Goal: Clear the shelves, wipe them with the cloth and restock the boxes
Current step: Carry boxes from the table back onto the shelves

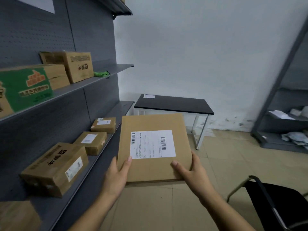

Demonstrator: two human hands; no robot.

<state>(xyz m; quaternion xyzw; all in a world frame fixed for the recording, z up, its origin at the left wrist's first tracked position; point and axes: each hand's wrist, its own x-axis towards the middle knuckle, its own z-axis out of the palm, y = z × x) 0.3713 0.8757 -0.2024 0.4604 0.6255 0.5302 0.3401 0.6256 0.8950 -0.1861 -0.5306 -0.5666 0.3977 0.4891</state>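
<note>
Head view: a flat box [153, 147] is being held in the air, label [152, 144] facing up and flaps shut, so its contents are not showing. The left hand [116, 177] is gripping its near left corner, thumb pressing on top beside the label and fingers hidden underneath. The right hand [191, 174] is gripping the near right corner, thumb lying on top and fingers curling round the side edge.

Just left of the flat box, the low shelf [100, 164] is carrying three shut boxes in a row: a small box [104, 125] farthest, a mid box [92, 142] nearer and a big box [56, 167] nearest. Part of another carton [18, 217] is showing at the frame's lower left corner.

Up and left of the flat box, the high shelf [80, 85] is holding a green box [25, 90], a plain box [56, 75] and a tall box [78, 66]. The green cloth [101, 73] is lying beside the tall box.

Beyond the flat box, a black table [173, 104] is standing against the wall with a paper [149, 96] on it. To the right, a rack [283, 114] is holding white papers. A chair [275, 202] is standing near right.
</note>
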